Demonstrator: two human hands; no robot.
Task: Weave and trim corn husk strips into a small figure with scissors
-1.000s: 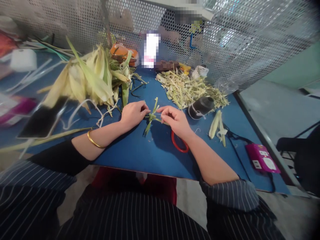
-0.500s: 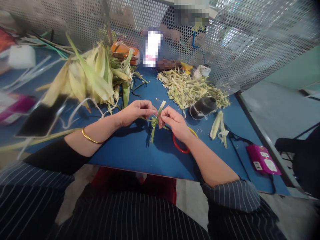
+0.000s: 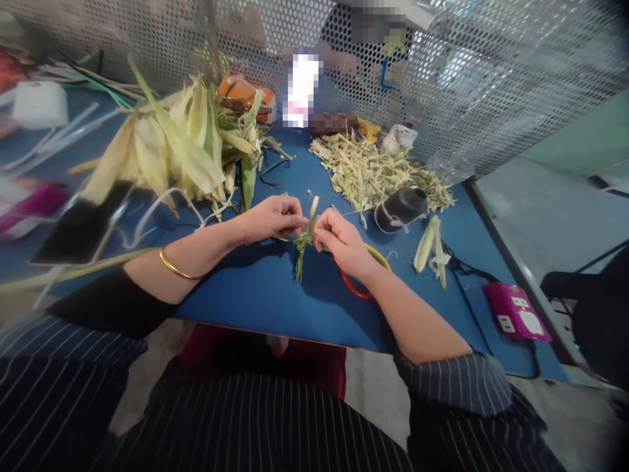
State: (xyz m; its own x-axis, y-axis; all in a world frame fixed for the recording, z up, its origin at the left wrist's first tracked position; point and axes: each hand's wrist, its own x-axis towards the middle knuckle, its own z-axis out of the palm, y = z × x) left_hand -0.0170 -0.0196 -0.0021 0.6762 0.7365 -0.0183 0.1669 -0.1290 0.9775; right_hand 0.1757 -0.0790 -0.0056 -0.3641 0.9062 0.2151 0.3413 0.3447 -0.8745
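Note:
A small knotted bundle of green husk strips (image 3: 301,248) hangs between my hands above the blue table. My left hand (image 3: 276,218) is closed, its thumb and fingers pinched at the bundle's left side. On the right side, my right hand (image 3: 340,240) is also closed in a pinch, by a pale strip that sticks up. A thin thread runs from near my right fingers toward a black thread spool (image 3: 400,210). Under my right wrist lies a red and yellow ring (image 3: 358,290).
Large corn husks (image 3: 181,141) are heaped at the left, and shredded husk pieces (image 3: 368,170) at the back right. A purple packet (image 3: 517,311) lies near the right edge. Perforated metal panels (image 3: 472,85) stand behind.
The bundle's hanging ends have shifted slightly, and the upright pale strip now leans less. Both hands stay pinched, almost in the same place.

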